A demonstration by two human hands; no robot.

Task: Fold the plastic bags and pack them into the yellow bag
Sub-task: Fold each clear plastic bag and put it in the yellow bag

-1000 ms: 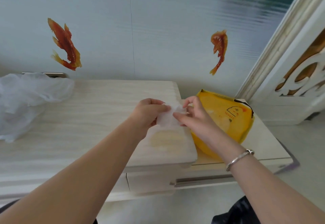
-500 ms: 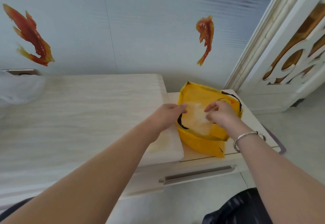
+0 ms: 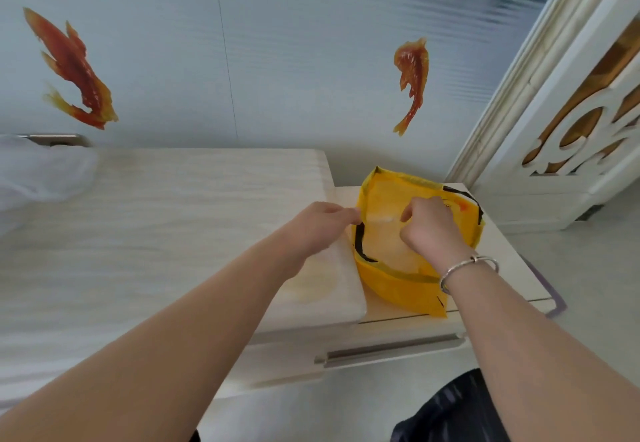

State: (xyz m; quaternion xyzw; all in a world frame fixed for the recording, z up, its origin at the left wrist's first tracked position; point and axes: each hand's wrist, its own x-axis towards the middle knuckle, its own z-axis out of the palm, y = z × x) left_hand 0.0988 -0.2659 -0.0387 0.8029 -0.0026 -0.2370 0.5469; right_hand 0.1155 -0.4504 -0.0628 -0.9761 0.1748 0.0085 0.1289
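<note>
Head view. Yellow bag [image 3: 403,289], mouth open upward, black handle straps along its rim, stands on the lower cabinet top [image 3: 509,261] just right of the raised tabletop [image 3: 173,233]; its left wall lies against the tabletop's rounded right edge. Left hand [image 3: 320,225]: fingers curled, pinching the bag's left rim and holding the mouth open. Right hand [image 3: 429,226]: lowered inside the mouth, fingers curled on a folded plastic bag [image 3: 379,218], pale and translucent, which lies within the yellow bag; the exact finger hold is hidden behind the knuckles. Silver bracelet [image 3: 467,265] on the right wrist, over the bag's near rim.

Edges and room: the tabletop runs broad and bare from the left hand leftward to a heap of loose plastic bags [image 3: 41,174] at the far left, cut off by the frame edge. Cabinet top shows a bare strip right of the yellow bag, ending at its right edge; a drawer handle [image 3: 391,348] runs below the front edge. Wall behind carries two orange fish decals [image 3: 74,70]; a white carved door panel [image 3: 588,122] stands at right.

Differences from half a second earlier: the right hand sits deeper in the bag, the folded plastic lower inside. Left hand keeps its pinch on the rim. A second ago, both hands held the folded plastic above the tabletop.
</note>
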